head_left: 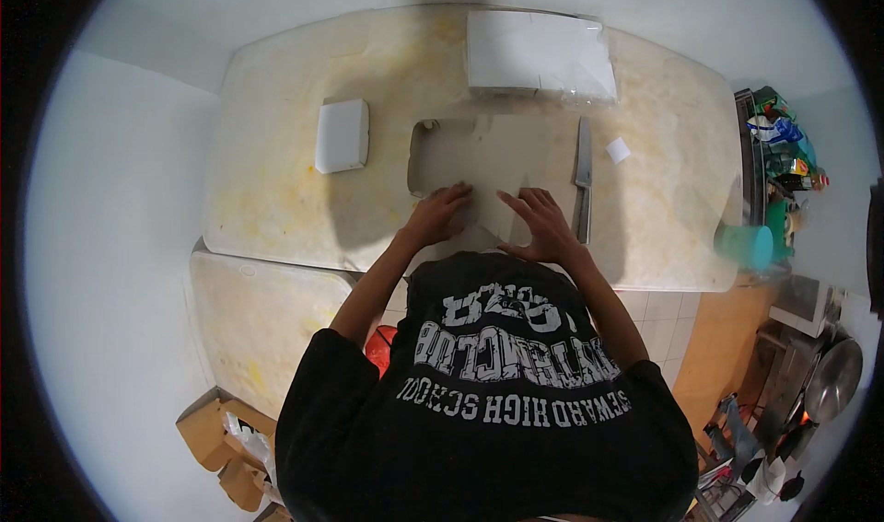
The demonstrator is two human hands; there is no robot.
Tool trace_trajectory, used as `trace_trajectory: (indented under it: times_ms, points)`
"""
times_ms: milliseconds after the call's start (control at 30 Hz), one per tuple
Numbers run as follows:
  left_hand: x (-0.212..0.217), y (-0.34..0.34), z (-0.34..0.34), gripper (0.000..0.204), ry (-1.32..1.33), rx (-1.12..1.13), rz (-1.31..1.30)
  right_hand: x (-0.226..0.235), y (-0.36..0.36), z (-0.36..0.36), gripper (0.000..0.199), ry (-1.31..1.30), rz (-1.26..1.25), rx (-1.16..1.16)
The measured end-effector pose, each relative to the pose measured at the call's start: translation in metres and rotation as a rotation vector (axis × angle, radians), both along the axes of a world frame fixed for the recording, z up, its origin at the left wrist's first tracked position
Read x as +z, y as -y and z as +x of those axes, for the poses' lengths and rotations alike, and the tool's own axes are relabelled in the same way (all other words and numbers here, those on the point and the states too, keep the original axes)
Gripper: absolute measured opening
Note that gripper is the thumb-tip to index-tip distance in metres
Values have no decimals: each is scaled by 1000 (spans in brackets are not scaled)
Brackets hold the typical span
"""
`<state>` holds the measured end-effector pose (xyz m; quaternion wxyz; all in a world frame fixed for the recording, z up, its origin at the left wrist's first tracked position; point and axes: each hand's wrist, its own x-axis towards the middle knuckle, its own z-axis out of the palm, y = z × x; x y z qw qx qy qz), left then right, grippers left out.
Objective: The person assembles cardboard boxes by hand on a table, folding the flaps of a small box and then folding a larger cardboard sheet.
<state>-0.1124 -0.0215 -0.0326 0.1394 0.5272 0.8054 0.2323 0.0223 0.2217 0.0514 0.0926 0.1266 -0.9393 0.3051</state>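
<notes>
A flattish cardboard box (460, 149), partly folded with its grey-brown inside facing up, lies on the table in front of me. Its left wall stands raised, while the right part spreads flat. At its near left edge, my left hand (440, 214) is closed on the cardboard with fingers bent over it. My right hand (543, 229) rests on the near right part, open, its thumb and fingers apart. Just right of the box lies a knife (584, 154), blade pointing away from me. The near edge of the cardboard is partly hidden by my hands and shirt.
A small white box (343, 136) stands to the left, and a larger white package (539, 52) in clear plastic lies at the back. A white paper piece (617, 150) is beyond the knife. At the table's right end are a teal cup (746, 246) and a crowded rack (778, 145).
</notes>
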Motion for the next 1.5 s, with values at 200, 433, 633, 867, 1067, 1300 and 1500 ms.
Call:
trace_trajectory:
  times_ms: [200,433,633,867,1067,1300,1500]
  points:
    - [34,-26,17,83,54,165,-25,2,13,-40,99,-25,-50,96]
    - [8,-45,29,75,-70,239,-129,-4,5,-33,102,-4,-42,8]
    - [9,-33,1,75,-122,-284,-271,-16,-18,28,81,-128,178,-102]
    - [10,5,-27,66,-179,-469,-226,-34,-63,53,51,-9,69,-186]
    - [4,16,-27,70,101,-356,-105,-58,-75,-6,59,46,330,-91]
    - [-11,25,-14,30,476,89,416,-87,-79,-59,48,111,294,267]
    - [-29,27,1,21,507,498,350,-84,-56,-56,49,170,241,135]
